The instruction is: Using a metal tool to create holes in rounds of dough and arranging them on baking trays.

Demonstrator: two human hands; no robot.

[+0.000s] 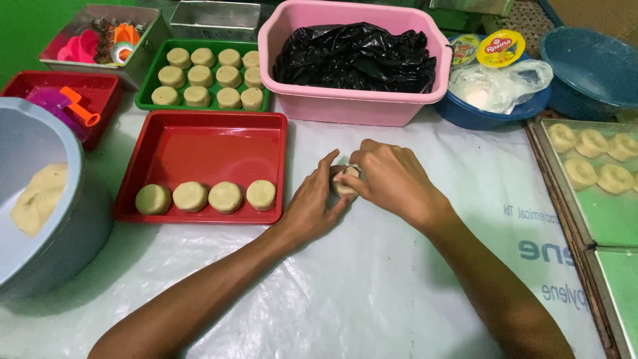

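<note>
Both hands meet over a small pale dough piece (344, 187) on the white plastic sheet (372, 279). My left hand (312, 203) cups it from the left, fingers curled against its side. My right hand (392, 179) covers it from the right and above, fingertips pinching its top. Most of the dough is hidden between the fingers. Just to the left lies a red tray (199, 143) with a row of several round dough pucks (226, 197) along its near edge.
A green tray (149, 78) of dough pucks sits behind the red one. A pink tub (352, 106) holds black plastic. A grey basin (60, 219) with dough stands at left. Metal trays (565, 193) with shaped pieces lie at right, blue bowls (591, 66) behind.
</note>
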